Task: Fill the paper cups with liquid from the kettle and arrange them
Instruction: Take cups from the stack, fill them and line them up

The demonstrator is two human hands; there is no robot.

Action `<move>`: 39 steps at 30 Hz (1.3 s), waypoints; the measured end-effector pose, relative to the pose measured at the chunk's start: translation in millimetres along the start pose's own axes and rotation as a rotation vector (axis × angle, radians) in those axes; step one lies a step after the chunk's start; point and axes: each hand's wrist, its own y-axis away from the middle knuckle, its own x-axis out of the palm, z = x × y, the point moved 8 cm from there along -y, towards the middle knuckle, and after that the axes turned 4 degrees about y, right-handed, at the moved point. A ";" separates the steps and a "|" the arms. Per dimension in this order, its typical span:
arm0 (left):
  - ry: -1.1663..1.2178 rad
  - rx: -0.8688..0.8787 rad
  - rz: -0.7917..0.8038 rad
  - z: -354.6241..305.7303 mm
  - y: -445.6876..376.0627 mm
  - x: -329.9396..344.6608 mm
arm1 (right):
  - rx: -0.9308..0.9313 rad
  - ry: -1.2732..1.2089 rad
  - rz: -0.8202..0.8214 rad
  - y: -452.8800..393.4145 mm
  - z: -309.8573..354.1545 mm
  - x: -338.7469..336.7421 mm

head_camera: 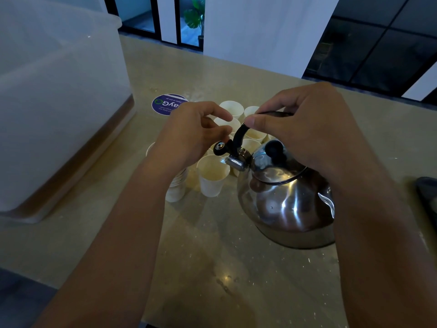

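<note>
A shiny steel kettle (283, 200) with a black handle and black lid knob is tipped to the left, its spout over a white paper cup (212, 177). My right hand (305, 129) grips the kettle's handle from above. My left hand (194, 136) pinches the black spout-cap lever and holds the cap lifted off the spout. Several more white paper cups (233, 110) stand clustered behind the spout, partly hidden by my hands. A stack of cups (176, 188) stands under my left wrist.
The beige stone counter (212, 256) has a large translucent plastic bin (54, 98) at the left. A round purple sticker (165, 104) lies behind the cups. A dark flat object (428, 197) sits at the right edge. White pillars and dark windows stand beyond the counter.
</note>
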 end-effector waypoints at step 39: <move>0.167 0.247 0.274 -115.9 17.0 166.9 | 0.266 -0.307 -0.769 103.7 -130.4 -119.2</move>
